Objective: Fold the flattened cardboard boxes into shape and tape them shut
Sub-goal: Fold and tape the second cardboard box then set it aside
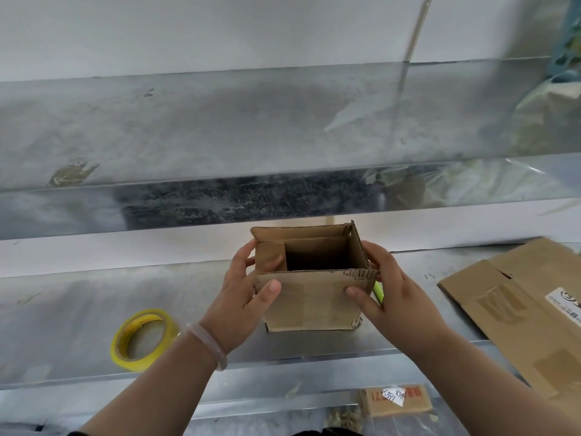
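On steel shelf (78,309): flattened cardboard box (515,309) flat at right, small cardboard box (308,303) upright at centre, top open. Gripped left side by left hand (242,297), right side by right hand (396,297), thumbs on front panel. At left, yellow tape roll (132,364).

Small brown corrugated cardboard box (309,305) is popped into shape, standing upright, top open, flaps up, old tape patches on the near wall. Flattened brown cardboard sheet (518,309) lies flat off to its right. Yellow tape roll (132,363) lies flat on its left.
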Demonstrator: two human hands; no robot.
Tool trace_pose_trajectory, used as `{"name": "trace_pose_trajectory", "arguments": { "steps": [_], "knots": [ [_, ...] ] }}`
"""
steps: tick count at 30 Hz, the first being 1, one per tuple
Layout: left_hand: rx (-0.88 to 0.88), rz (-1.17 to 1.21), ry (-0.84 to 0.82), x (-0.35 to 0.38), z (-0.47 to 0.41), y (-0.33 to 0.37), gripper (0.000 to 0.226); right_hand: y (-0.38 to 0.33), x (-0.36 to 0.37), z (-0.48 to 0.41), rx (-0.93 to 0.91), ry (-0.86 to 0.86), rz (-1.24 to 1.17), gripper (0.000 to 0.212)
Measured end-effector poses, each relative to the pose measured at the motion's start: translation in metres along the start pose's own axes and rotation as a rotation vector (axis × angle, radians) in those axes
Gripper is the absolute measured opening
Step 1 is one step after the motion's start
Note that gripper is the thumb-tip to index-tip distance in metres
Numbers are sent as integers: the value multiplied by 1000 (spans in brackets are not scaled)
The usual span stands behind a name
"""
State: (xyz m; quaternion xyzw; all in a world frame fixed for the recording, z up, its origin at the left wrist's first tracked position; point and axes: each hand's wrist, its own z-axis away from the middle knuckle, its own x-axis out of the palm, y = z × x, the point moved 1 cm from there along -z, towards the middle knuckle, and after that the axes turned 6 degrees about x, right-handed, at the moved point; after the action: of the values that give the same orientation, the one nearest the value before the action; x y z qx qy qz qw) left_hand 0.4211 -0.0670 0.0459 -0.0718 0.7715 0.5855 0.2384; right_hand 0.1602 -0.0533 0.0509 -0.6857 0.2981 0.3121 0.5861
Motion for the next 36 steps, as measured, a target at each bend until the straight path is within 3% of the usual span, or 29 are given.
{"name": "trace_pose_trajectory", "arguments": {
  "steps": [5,9,13,17,20,31,34,36],
  "knots": [
    [-87,81,44,11,3,5,88,7,-5,3,4,-18,-32,73],
    [-195,139,117,24,-3,22,49,17,-15,1,11,-39,-138,69],
    [-333,290,175,42,-15,42,28,24,-36,-3,58,-47,-223,52],
    [-392,217,118,54,-23,52,46,29,-59,-22,144,-35,-333,13],
    [-399,195,102,63,-27,60,54,39,-75,-34,201,-162,-375,31],
    [-434,4,5,76,-30,66,72,36,-92,-48,-70,-457,141,67],
    [-392,-68,-69,76,-26,63,69,48,-87,-41,7,-490,11,60],
    [-350,-43,-107,73,-19,58,95,61,-86,-36,33,-587,-147,73]
  ]
}}
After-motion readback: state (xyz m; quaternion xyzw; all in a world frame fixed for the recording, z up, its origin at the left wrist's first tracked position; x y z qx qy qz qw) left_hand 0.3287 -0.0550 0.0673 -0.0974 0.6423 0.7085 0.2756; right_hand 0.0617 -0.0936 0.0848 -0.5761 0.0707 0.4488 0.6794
